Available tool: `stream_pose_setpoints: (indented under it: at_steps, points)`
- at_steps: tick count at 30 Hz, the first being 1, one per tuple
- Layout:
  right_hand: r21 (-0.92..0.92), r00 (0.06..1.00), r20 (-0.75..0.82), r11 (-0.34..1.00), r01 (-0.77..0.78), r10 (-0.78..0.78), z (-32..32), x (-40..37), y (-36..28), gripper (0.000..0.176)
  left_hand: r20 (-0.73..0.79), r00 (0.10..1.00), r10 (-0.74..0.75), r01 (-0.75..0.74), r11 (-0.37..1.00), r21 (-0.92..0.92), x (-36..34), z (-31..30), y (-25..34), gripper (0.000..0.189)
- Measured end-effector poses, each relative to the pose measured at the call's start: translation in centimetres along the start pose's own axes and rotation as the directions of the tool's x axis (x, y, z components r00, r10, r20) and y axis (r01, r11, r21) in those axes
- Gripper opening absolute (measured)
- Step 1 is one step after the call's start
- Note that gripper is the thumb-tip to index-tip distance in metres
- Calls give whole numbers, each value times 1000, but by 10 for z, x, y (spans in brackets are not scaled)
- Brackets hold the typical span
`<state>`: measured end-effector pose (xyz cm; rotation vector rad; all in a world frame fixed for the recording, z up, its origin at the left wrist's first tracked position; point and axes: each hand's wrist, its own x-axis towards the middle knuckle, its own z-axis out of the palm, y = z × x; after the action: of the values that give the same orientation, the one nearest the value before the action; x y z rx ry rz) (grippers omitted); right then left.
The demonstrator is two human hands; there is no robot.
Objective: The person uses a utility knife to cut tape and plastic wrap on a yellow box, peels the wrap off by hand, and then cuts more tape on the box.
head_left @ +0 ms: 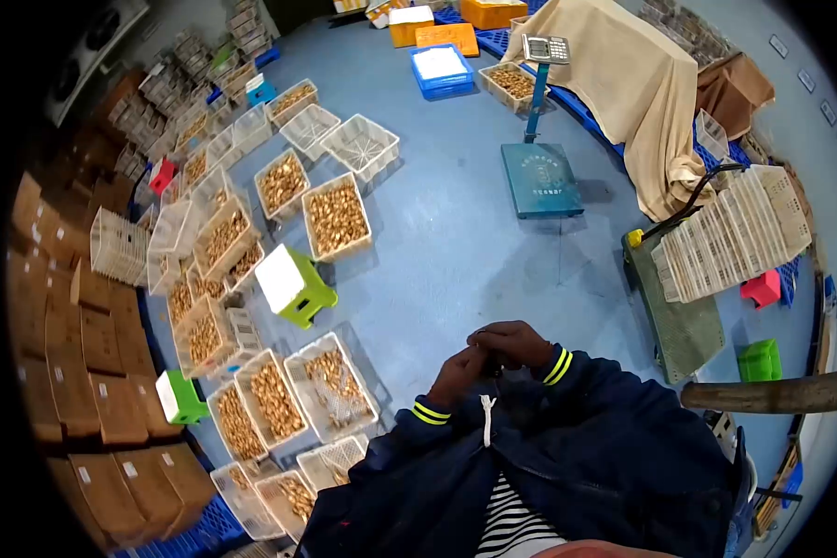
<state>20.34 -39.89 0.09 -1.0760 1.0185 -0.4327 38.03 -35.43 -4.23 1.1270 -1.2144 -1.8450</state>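
My left hand (458, 375) and my right hand (519, 344) are held together in front of my dark jacket, above the floor. Both have their fingers curled inward and touch each other. Something small and dark shows between them, too hidden to name. The nearest container is a white plastic crate (369, 409) to the left, partly filled with small golden-brown pieces. Beyond it stands a green stool (314, 298) with a white top.
White crates of brown pieces (338, 219) fill the left side, with cardboard boxes (112, 372) behind. Ahead stands a platform scale (541, 181). At right, a trolley (684, 325) carries stacked crates (735, 242), near a wooden pole (772, 395) and a green stool.
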Motion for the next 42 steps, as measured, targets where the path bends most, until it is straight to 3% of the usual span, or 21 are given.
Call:
stream_pose_setpoints:
  at_steps: [2, 3, 4, 6, 7, 8, 9, 10, 12, 13, 16, 22, 23, 24, 25, 32, 34, 38, 40, 41, 42]
  points:
    - [-55, 987, -42, 986, 155, -158, -37, 47, -2, 20, 179, 980, 92, -115, 986, 120, 56, -23, 15, 43]
    - [-50, 987, -53, 988, 146, -149, -56, 69, -9, 20, 248, 967, -64, 192, 823, -534, 84, -36, 21, 48]
    - [-96, 984, -51, 981, 166, -172, -76, 91, -20, 19, 247, 955, -162, 279, 769, -575, 112, -49, 30, 54]
    - [-130, 981, -32, 974, 187, -192, -112, 141, -32, 19, 104, 992, -73, 113, 877, -466, 160, -72, 45, 46]
    - [-271, 908, 59, 869, 413, -414, -128, 172, -37, 19, 6, 999, 40, -40, 996, -77, 185, -80, 64, 36]
    - [-395, 771, 176, 674, 625, -612, -151, 206, -52, 19, -138, 980, -147, 132, 985, -111, 218, -93, 59, 25]
    - [-64, 993, 86, 994, 89, -83, -158, 225, -84, 21, -206, 969, -136, 119, 989, -91, 242, -103, 76, 23]
    - [-98, 995, 95, 995, -24, 33, -165, 241, -121, 25, -273, 953, -131, 114, 990, -77, 262, -109, 101, 22]
    - [-266, 892, 218, 855, 445, -397, -190, 301, -126, 28, -398, 905, -147, 106, 987, -121, 296, -123, 147, 21]
    - [-522, 620, 319, 412, 747, -717, -195, 323, -142, 27, -408, 904, -131, 82, 988, -134, 312, -135, 158, 21]
    - [-124, 967, 170, 970, 209, -187, -222, 369, -196, 27, -399, 914, -74, 50, 996, -71, 377, -166, 194, 19]
    - [-26, 978, 56, 979, 204, -202, -292, 499, -271, 28, -480, 877, -37, -11, 995, -97, 525, -252, 221, 14]
    - [131, 996, 86, 991, -6, -5, -309, 522, -290, 27, -497, 866, -59, -16, 989, -146, 558, -271, 223, 16]
    - [137, 998, 67, 991, -16, 7, -321, 548, -298, 27, -479, 875, -70, -5, 988, -154, 584, -285, 238, 16]
    - [62, 988, -21, 986, 155, -154, -326, 570, -310, 30, -521, 852, -49, -46, 985, -167, 606, -299, 253, 17]
    - [277, 949, -315, 957, 80, 12, -433, 658, -414, 24, -623, 782, -31, -108, 977, -184, 745, -389, 346, 20]
    - [197, 936, -352, 977, 88, -13, -454, 695, -418, 25, -567, 822, -49, -45, 988, -151, 784, -407, 357, 19]
    - [-65, 968, -41, 968, 244, -247, -493, 780, -416, 38, -407, 913, -2, 61, 989, 133, 862, -421, 366, 18]
    - [-101, 995, -90, 994, 32, -41, -512, 812, -445, 38, -470, 881, -53, 91, 994, 57, 896, -424, 386, 20]
    - [-196, 955, -93, 945, 262, -283, -518, 830, -446, 37, -458, 888, -41, 98, 990, 101, 907, -433, 391, 20]
    - [-176, 968, -88, 960, 219, -237, -530, 840, -454, 35, -449, 893, -23, 91, 987, 129, 923, -441, 395, 20]
